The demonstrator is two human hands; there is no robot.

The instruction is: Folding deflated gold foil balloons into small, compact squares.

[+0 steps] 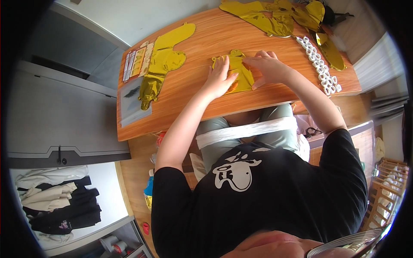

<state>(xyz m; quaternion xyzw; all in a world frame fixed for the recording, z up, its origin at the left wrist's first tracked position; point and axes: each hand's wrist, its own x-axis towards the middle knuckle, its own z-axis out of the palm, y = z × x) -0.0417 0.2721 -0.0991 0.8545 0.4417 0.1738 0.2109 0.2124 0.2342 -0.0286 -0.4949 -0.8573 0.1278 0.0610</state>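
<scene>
A gold foil balloon (241,76) lies folded flat on the wooden table in front of me. My left hand (220,78) rests along its left side, fingers stretched out and thumb apart. At its right edge lies my right hand (268,69), fingers spread, with the fingertips touching the foil. Neither hand is closed around anything. Another flat gold foil balloon (167,60) is spread out to the left. More gold foil balloons (266,19) lie in a loose heap at the far right.
Small white rings or coils (317,64) line the table's right side. Printed cards (137,62) and a clear plastic bag (134,102) lie at the left edge. A bundle of white strands (247,130) lies across my lap, below the wooden table's (189,114) front edge.
</scene>
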